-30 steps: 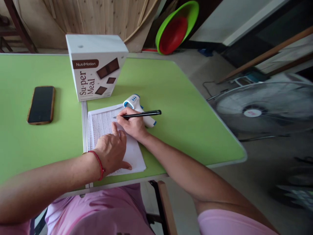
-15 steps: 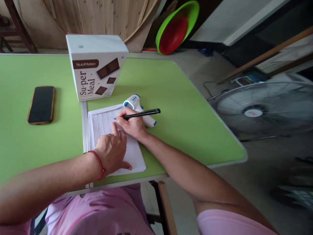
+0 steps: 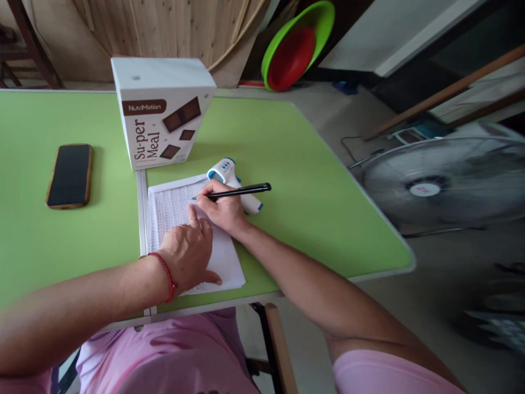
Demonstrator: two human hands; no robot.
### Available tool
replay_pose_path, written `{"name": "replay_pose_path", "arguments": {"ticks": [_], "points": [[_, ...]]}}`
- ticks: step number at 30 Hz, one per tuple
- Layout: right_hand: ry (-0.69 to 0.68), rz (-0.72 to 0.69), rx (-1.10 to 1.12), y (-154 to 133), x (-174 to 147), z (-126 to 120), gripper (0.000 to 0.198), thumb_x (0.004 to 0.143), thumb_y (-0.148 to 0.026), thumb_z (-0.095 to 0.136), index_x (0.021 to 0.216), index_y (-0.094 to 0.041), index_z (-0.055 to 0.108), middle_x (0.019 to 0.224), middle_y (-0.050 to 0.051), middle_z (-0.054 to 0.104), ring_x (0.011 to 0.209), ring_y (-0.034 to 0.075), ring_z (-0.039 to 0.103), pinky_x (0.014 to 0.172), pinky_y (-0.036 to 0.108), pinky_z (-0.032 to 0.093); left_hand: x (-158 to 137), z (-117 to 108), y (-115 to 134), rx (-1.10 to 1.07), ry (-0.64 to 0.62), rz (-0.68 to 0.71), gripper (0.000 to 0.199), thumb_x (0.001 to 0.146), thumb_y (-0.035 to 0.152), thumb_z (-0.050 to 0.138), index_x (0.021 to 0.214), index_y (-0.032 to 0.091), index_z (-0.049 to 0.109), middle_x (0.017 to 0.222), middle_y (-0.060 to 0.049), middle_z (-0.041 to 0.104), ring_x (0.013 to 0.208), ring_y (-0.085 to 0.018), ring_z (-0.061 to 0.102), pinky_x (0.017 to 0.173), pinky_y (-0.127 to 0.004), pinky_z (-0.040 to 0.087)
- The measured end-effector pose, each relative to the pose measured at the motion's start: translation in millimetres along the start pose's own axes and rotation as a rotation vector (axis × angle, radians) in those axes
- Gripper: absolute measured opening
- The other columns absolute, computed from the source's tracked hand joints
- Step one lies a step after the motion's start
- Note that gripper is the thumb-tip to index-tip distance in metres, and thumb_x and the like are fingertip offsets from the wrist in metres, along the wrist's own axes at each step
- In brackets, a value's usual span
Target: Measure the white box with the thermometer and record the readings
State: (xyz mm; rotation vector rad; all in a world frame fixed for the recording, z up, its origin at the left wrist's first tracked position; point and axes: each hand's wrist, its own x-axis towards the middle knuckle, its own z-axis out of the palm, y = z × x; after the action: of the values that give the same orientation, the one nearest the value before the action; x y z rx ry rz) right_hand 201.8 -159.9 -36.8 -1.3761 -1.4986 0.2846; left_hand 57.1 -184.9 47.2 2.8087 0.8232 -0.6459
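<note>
My right hand grips a black pen, its tip down on a sheet of paper covered with rows of small handwriting on its left part. Flat on the same paper lies my left hand, index finger stretched toward the pen tip and thumb spread out; a red cord bracelet circles that wrist. Just beyond my right hand rests a white and blue infrared thermometer, its handle partly hidden behind the hand. More sheets show under the top one.
A white NutriMotion box stands upright behind the paper on the green table. Left of it lies a phone in a brown case. Beyond the right edge are a floor fan and green and red basins.
The pen and my right hand have shifted very slightly to the right. My left hand and the other things stay where they were.
</note>
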Motion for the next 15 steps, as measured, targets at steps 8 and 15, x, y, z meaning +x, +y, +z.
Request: {"name": "replay_pose_path", "arguments": {"ticks": [8, 15], "points": [[0.031, 0.004, 0.023, 3.5, 0.5, -0.9, 0.010, 0.075, -0.023, 0.054, 0.065, -0.022, 0.052, 0.056, -0.004, 0.058, 0.051, 0.011, 0.050, 0.050, 0.024, 0.043, -0.5, -0.6, 0.4, -0.002, -0.007, 0.004, 0.116, 0.072, 0.074, 0.063, 0.147, -0.006, 0.028, 0.148, -0.042, 0.016, 0.095, -0.035, 0.068, 0.071, -0.035, 0.054], [0.007, -0.004, 0.028, 3.1, 0.1, 0.0, 0.011, 0.076, -0.023, 0.055, 0.066, -0.022, 0.052, 0.057, -0.003, 0.058, 0.051, 0.011, 0.050, 0.051, 0.024, 0.043, 0.3, 0.6, 0.6, 0.017, 0.008, 0.004, 0.116, 0.071, 0.075, 0.063, 0.147, -0.006, 0.028, 0.146, -0.043, 0.020, 0.091, -0.034, 0.069, 0.069, -0.034, 0.054]]}}
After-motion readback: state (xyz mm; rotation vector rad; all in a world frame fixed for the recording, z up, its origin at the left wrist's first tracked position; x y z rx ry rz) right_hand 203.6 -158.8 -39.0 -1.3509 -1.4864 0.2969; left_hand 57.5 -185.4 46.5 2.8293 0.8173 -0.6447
